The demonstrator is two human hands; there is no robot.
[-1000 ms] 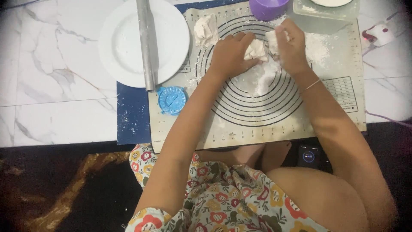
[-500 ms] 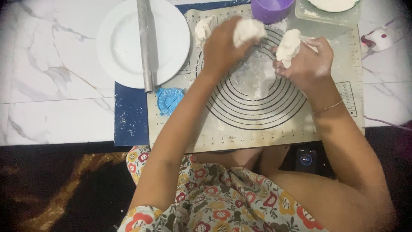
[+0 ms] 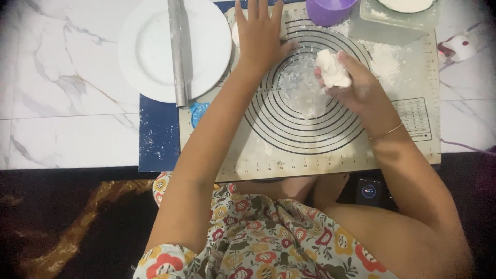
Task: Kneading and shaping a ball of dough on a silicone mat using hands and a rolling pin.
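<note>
- White marble is spreading out under everything, and on that surface (image 3: 62,129) a dark blue underlay (image 3: 157,134) is peeking out from beneath a pale baking mat (image 3: 330,150) printed with black rings.
- Right hand (image 3: 356,82) is curling around a lump of white dough (image 3: 332,68), fingers closed on it and lifting it just above the floury middle of the rings.
- Left hand (image 3: 261,36) is lying flat and released, fingers spread, pressing down on the mat's upper left part; whether anything is sitting under the palm, I cannot tell.
- A thin bracelet (image 3: 386,132) is showing on the right wrist.
- Over to the left, a round white plate (image 3: 150,51) is sitting half on the marble and half on the blue underlay, and a metal rolling pin (image 3: 178,51) is lying across it, its near end sticking out past the rim.
- A small blue round cutter (image 3: 198,111) is resting just beside the left forearm, at the mat's left edge.
- At the far edge, a purple cup (image 3: 330,9) is standing on the mat, and a clear tray (image 3: 398,18) holding a white dish is sitting next to it, with loose flour (image 3: 385,57) dusting the mat right in front.
- Down below the mat, a flowered garment (image 3: 258,237) is filling the foreground, and a small dark device (image 3: 368,191) with a glowing round face is sitting near the right arm.
</note>
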